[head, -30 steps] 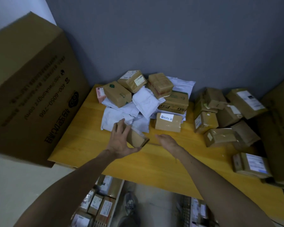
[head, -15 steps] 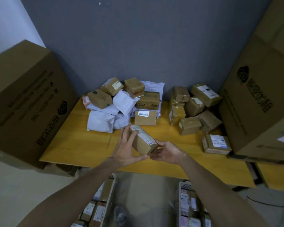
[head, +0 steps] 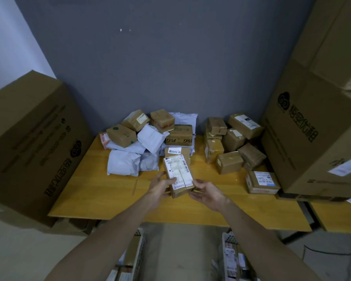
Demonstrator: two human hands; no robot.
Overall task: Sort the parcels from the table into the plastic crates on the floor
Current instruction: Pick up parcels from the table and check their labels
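A small brown parcel (head: 178, 175) with a white shipping label facing me is held up above the wooden table (head: 109, 191). My left hand (head: 160, 186) grips its left side, thumb on the label. My right hand (head: 206, 190) holds its lower right corner. Behind it lies a heap of white mailer bags (head: 124, 165) and brown boxes (head: 121, 134). A second group of brown boxes (head: 229, 162) stands at the table's right. Two plastic crates with parcels show at the bottom, the left crate (head: 139, 252) and the right crate (head: 227, 250).
A large cardboard carton (head: 28, 147) leans at the table's left end. Another big carton (head: 312, 126) stands on the right, with a labelled flat box (head: 262, 182) beside it. A grey wall backs the table. A second table edge (head: 336, 218) shows at right.
The parcel was picked off the table by my left hand, lifted and turned label-up; my right hand joined at its lower corner. The view pulled back and tilted up.
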